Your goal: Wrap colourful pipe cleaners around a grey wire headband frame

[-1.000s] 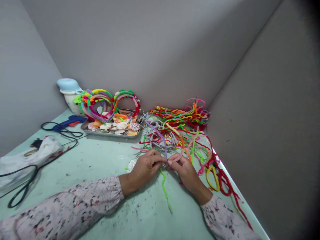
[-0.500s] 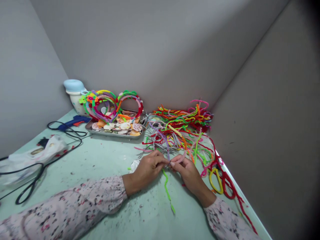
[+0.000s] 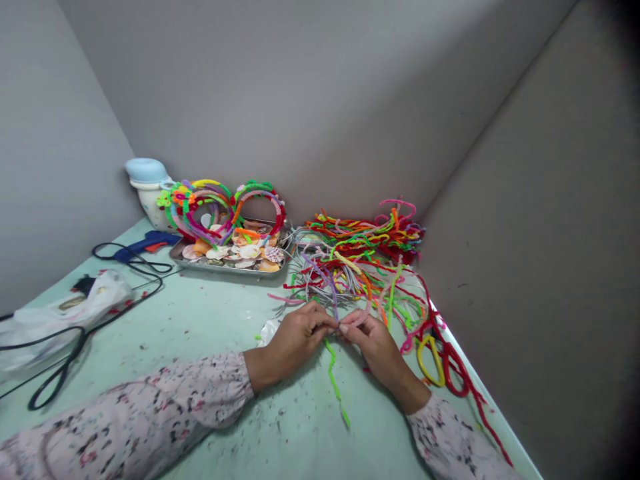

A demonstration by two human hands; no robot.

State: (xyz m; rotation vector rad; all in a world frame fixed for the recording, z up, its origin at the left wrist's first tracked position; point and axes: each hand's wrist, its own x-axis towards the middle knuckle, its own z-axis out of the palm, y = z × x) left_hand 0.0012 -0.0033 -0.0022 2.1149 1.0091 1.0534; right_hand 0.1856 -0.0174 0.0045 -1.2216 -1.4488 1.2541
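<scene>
Head view: green pipe cleaner [image 3: 333, 373] runs toward viewer.

Beyond and left of the left hand [image 3: 295, 333], a metal tray [image 3: 227, 269] holds shells [image 3: 245, 251] under bright headbands [image 3: 220, 207]. Farther left lie a blue glue gun [image 3: 143, 244], a black cable [image 3: 57, 373] and a white bag [image 3: 65, 313].

You have open tabletop [image 3: 200, 327] at centre left and along the bottom centre, crossed only by one green pipe cleaner [image 3: 334, 377]. The tangled pipe-cleaner heap [image 3: 365, 260] fills the centre right, up against the right wall [image 3: 525, 233]. The shell tray [image 3: 227, 268] blocks the upper centre-left. The black cable [image 3: 125, 293] and plastic bag [image 3: 60, 317] crowd the left edge.
</scene>
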